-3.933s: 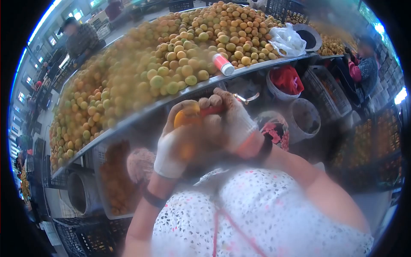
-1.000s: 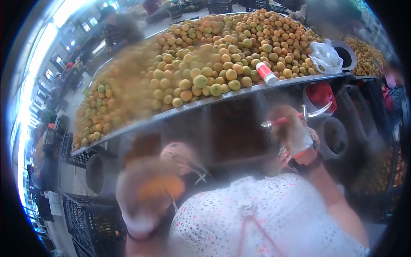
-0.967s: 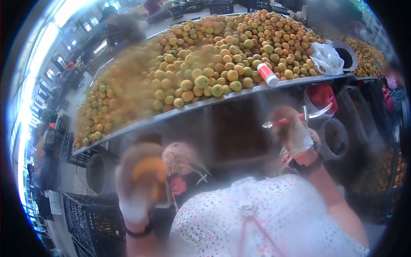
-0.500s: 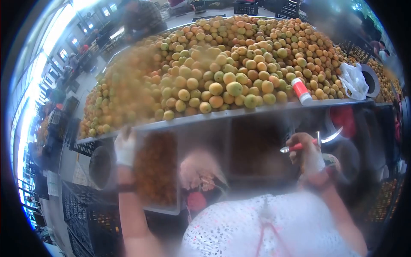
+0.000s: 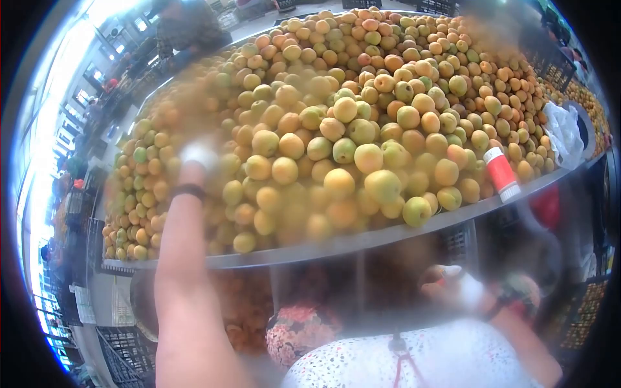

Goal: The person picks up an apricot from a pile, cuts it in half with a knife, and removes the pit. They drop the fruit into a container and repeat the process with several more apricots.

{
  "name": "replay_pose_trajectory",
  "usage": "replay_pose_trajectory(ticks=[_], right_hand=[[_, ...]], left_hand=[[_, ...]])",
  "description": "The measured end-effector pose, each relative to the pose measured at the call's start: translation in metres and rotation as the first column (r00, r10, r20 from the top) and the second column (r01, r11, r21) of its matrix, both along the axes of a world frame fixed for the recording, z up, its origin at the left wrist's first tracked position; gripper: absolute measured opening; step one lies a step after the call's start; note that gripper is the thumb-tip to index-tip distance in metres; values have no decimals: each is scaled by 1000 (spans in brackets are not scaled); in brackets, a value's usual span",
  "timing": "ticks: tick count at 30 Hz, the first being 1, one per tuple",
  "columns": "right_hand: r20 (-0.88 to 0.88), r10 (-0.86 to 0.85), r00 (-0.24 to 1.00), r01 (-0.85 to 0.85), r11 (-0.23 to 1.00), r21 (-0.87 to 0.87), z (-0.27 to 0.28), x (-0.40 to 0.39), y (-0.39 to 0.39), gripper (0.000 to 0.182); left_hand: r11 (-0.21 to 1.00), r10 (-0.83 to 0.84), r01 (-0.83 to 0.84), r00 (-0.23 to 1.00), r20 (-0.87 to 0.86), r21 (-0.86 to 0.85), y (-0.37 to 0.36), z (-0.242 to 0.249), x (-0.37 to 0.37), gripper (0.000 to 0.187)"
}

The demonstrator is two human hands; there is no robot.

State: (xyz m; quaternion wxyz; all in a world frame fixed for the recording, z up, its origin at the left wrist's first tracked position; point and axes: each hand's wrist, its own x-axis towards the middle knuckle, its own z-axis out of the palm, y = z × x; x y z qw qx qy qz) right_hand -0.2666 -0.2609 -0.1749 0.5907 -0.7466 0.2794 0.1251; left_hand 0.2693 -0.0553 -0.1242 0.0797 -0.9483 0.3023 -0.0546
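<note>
A large heap of yellow-orange and greenish round fruit point(image 5: 343, 149) lies on a metal-edged table point(image 5: 310, 253). My left hand point(image 5: 199, 154), white-gloved, reaches onto the left part of the heap; a blurry patch hides its fingers. Below the table's front edge, on the right, my right hand point(image 5: 456, 286), also in white, is curled round something red, of which only a small part shows. A red and white tube point(image 5: 501, 174) rests on the fruit near the front edge.
A white plastic bag point(image 5: 565, 134) lies at the heap's right end, beside a grey ring. Under the front edge is a container of orange-brown pieces point(image 5: 249, 307). Black crates point(image 5: 126, 349) stand at lower left. Another person point(image 5: 187, 29) is across the table at upper left.
My left hand has moved from the table's front edge up onto the fruit. My right hand has turned, and the curved blade on the red handle no longer shows. The heap appears closer.
</note>
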Motion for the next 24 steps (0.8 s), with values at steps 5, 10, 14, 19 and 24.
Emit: replay_pose_trajectory(ticks=[5, 10, 14, 19, 24], right_hand=[[-61, 28, 998, -30, 999, -42, 4, 3, -5, 10], [-36, 36, 999, -40, 991, -130, 13, -10, 0, 22], [56, -102, 993, 104, 994, -32, -1, -27, 9, 16], [254, -108, 961, 181, 942, -282, -1, -42, 27, 24], [439, -161, 884, 288, 927, -239, 76, -75, 60, 32]], left_hand=[[1000, 1, -1, 1000, 0, -31, 3, -14, 30, 34], [340, -462, -82, 853, -243, -937, 69, -14, 10, 35], [21, -811, -454, 514, -281, -891, 90, 2, -97, 50], [23, -915, -630, 300, -270, -777, 55, 51, -285, 61], [136, -970, -706, 49, -240, -695, 43, 61, -381, 69]])
